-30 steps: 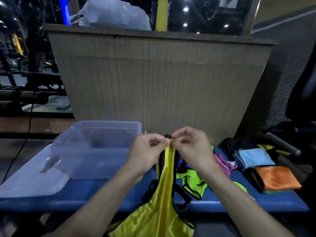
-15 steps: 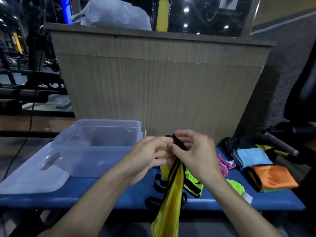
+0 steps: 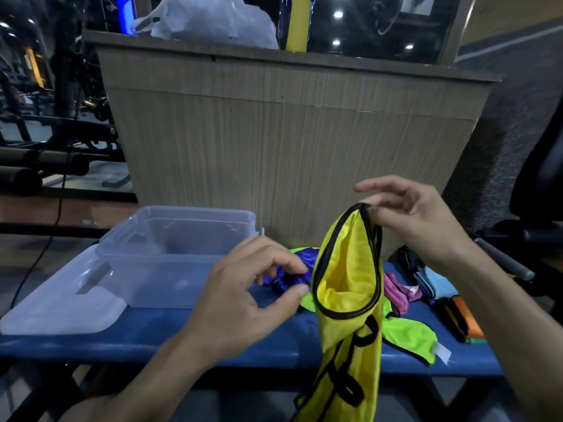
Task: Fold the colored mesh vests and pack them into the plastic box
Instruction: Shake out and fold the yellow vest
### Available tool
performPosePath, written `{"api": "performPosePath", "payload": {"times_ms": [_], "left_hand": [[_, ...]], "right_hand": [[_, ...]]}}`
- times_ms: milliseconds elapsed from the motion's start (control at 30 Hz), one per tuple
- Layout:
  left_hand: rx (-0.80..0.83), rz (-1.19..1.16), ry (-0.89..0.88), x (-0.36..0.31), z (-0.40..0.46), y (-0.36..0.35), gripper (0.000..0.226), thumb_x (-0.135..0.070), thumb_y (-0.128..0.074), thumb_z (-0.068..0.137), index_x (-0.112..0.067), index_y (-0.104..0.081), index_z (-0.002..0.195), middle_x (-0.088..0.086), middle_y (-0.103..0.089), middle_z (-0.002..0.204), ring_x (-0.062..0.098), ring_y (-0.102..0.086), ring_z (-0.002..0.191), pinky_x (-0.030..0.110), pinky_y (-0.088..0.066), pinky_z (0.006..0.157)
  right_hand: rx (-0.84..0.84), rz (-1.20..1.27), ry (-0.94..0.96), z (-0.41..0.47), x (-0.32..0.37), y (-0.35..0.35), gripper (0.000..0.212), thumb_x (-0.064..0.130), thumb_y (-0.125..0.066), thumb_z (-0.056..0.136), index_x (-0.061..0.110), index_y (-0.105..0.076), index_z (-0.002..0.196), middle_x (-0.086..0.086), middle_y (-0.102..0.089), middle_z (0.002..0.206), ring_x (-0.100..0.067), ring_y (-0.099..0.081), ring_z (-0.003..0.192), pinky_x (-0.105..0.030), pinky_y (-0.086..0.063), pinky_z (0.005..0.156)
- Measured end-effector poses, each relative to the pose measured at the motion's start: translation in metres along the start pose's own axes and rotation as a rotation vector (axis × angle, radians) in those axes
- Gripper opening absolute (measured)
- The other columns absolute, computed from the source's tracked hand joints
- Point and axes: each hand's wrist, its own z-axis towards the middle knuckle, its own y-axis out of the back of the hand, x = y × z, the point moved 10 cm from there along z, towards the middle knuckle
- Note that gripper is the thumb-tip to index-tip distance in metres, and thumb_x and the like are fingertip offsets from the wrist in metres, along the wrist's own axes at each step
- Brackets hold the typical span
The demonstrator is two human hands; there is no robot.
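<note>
- My right hand (image 3: 417,220) is raised above the blue surface (image 3: 182,336); thumb & fingers pinch the black-trimmed top edge of a yellow mesh vest (image 3: 350,300), other fingers spread loose.
- The vest hangs down from that pinch, in front of the surface's near edge, w/ its black-edged opening gaping toward me; black loops show lower down the fabric.
- My left hand (image 3: 243,303) hovers just left of the vest, fingers loosely curled, thumb & forefinger apart, holding nothing. Can't tell if a fingertip touches the cloth.
- The hands are apart, right higher than left.
- Clear plastic box (image 3: 170,257) sits on the surface at left, lid off; nothing visible inside.
- Its lid (image 3: 61,306) lies flat, touching the box's left side.
- Behind the yellow vest, unfolded on the surface: a purple vest (image 3: 283,277), a lime green vest (image 3: 408,336), a pink vest (image 3: 399,293).
- Far right of the surface: folded pieces, light blue (image 3: 435,284) and orange (image 3: 466,318).
- A wood-grain counter (image 3: 289,141) stands behind the surface, w/ a white plastic bag (image 3: 210,19) on top.
</note>
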Motion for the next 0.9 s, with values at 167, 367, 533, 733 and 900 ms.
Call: {"api": "performPosePath", "payload": {"times_ms": [167, 367, 533, 733, 900], "left_hand": [[0.124, 0.039, -0.087, -0.022, 0.000, -0.018, 0.027, -0.031, -0.084, 0.083, -0.022, -0.071, 0.105, -0.018, -0.064, 0.103, 0.013, -0.056, 0.095, 0.024, -0.045, 0.080], [0.135, 0.102, 0.111, 0.017, -0.007, -0.032, 0.042, -0.051, -0.073, 0.084, -0.041, -0.058, 0.122, -0.023, -0.056, 0.103, -0.002, -0.058, 0.101, 0.009, -0.043, 0.082], [0.043, 0.094, 0.221, 0.035, -0.009, -0.021, 0.040, -0.045, -0.075, 0.084, -0.040, -0.060, 0.120, -0.033, -0.053, 0.104, -0.002, -0.055, 0.100, 0.005, -0.038, 0.080], [-0.019, 0.133, 0.237, 0.041, -0.007, -0.016, 0.036, -0.039, -0.081, 0.082, -0.033, -0.064, 0.113, -0.033, -0.054, 0.100, -0.004, -0.050, 0.096, 0.006, -0.036, 0.078], [-0.026, 0.058, 0.295, 0.056, -0.011, -0.019, 0.029, -0.048, -0.072, 0.083, -0.034, -0.066, 0.108, -0.034, -0.056, 0.098, -0.003, -0.051, 0.092, 0.005, -0.036, 0.077]], "right_hand": [[0.029, -0.035, 0.016, 0.005, 0.011, -0.007, 0.034, -0.016, -0.063, 0.089, 0.006, -0.069, 0.115, 0.000, -0.076, 0.082, -0.007, -0.071, 0.079, -0.016, -0.054, 0.076], [0.022, -0.031, 0.018, 0.003, 0.017, -0.007, 0.034, -0.016, -0.062, 0.089, 0.003, -0.068, 0.117, -0.002, -0.076, 0.083, -0.010, -0.072, 0.082, -0.019, -0.055, 0.077], [0.021, -0.017, 0.013, 0.001, 0.015, -0.002, 0.033, -0.013, -0.063, 0.090, 0.006, -0.069, 0.117, -0.002, -0.076, 0.083, -0.012, -0.071, 0.083, -0.021, -0.055, 0.079], [0.034, 0.004, 0.008, 0.001, 0.015, -0.003, 0.033, -0.012, -0.063, 0.091, 0.006, -0.069, 0.118, -0.003, -0.076, 0.083, -0.014, -0.071, 0.083, -0.021, -0.055, 0.078], [0.031, 0.015, 0.010, 0.003, 0.015, 0.001, 0.033, -0.010, -0.063, 0.091, 0.008, -0.070, 0.118, -0.004, -0.075, 0.084, -0.015, -0.071, 0.084, -0.022, -0.055, 0.079]]}}
